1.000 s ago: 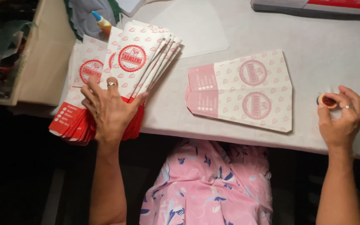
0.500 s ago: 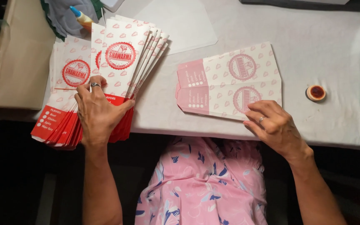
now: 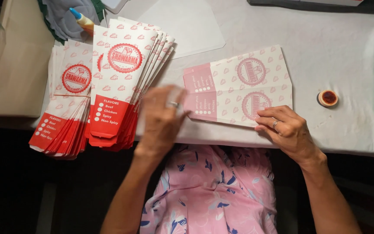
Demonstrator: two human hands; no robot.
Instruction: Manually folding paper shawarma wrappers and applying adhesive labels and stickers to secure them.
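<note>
The left hand [image 3: 163,119] was pretty motion-blurred, so I couldn't tell how open it was or whether it gripped anything; it sat just left of the flat paper bag [image 3: 239,86] lying face down on the worktop [image 3: 338,56]. The right hand [image 3: 284,130] was loosely spread, fingers resting on that bag's lower right edge, not clutching it. Well left of the bag were two fanned stacks of red-and-white bags [image 3: 109,91], their lower ends hanging over the worktop edge. A small round tin [image 3: 327,98] with something dark red inside sat right of the bag. A glue bottle [image 3: 83,19] further left was half hidden.
</note>
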